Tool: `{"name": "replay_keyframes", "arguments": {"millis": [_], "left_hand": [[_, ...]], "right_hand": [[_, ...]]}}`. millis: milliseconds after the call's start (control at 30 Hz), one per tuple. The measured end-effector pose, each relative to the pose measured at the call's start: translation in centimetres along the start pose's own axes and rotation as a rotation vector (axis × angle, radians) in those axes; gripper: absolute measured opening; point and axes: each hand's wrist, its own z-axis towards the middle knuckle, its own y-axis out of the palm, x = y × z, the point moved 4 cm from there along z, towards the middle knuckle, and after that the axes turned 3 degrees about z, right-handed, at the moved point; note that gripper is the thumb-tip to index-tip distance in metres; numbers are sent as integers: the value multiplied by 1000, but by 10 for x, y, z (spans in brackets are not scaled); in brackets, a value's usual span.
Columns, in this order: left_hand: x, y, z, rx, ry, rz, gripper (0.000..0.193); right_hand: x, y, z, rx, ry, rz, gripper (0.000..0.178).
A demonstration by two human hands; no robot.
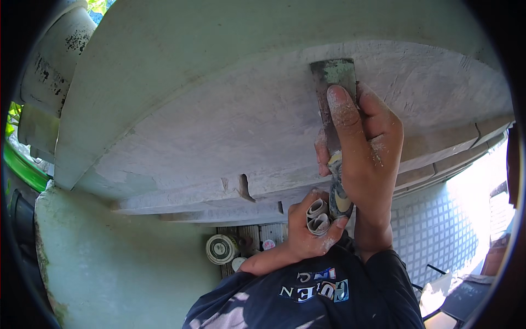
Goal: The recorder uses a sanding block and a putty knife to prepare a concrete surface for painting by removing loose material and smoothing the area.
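My right hand [372,148], dusted with white powder, is wrapped round a putty knife [335,74]. Its thumb lies along the worn metal blade, which has greenish smears and points upward. The blade's tip lies over a rough whitish plastered surface [230,115]; whether it touches cannot be told. Lower down, my left hand [304,233] is closed round rolled grey-white sheets [318,219], perhaps sandpaper. Its fingers sit against the lower end of the knife's dark, worn handle [338,189].
Pale green paint [164,60] borders the curved plaster. A slot [245,187] cuts its lower edge, above stepped ledges [433,170]. Below stand a round lidded bucket [221,249] and smaller containers. A green wall [137,257] is left; a dark chair [471,296] stands lower right.
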Motion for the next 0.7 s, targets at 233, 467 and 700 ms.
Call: {"name": "replay_keyframes", "arguments": {"millis": [233,467,700], "left_hand": [[20,6,2,-32,36,-1,25],[20,2,5,94,-23,-109,24],[16,-2,-1,20,-115,-179,25]], "right_hand": [[-14,5,4,15,-13,-110,22],[-12,11,13,66,-196,-118,25],[-1,6,-1,51,-143,-92,25]]}}
